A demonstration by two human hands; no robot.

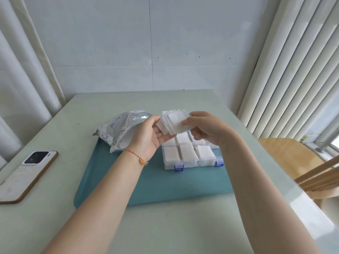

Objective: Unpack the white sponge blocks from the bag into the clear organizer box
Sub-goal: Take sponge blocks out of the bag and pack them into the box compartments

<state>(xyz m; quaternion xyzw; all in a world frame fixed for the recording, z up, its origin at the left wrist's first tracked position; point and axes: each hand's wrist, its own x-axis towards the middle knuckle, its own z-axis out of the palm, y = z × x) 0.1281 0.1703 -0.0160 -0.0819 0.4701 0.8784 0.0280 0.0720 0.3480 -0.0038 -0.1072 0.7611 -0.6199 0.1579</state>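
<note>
Head view, the only cam: both hands are raised above the far part of the clear organizer box (190, 158), sharing a fanned stack of white sponge blocks (175, 121). Left hand (149, 137) is palm-up w/ fingers curled under the stack's left edge, thumb on top. Right hand (203, 128) pinches the stack's right side, thumb on the top block, fingers curled beneath. So both hands are gripping the stack, neither is free.

The box sits on a teal mat (146, 184) on the table (91, 226), blue latches facing the person. Visible compartments in the near row look full of white blocks; the far row is partly hidden by the hands, so can't tell how much room is left. The foil bag (117, 131) lies crumpled just left of the box, mouth toward the left hand; contents not visible. A phone (27, 176) lies well apart at left.

Risks, as I judge them: the stack is splayed, not squared, so loosening either pinch could let blocks slide off onto mat or table. Light, compressible blocks may also jam if pushed into an already full compartment, or spring back out.
</note>
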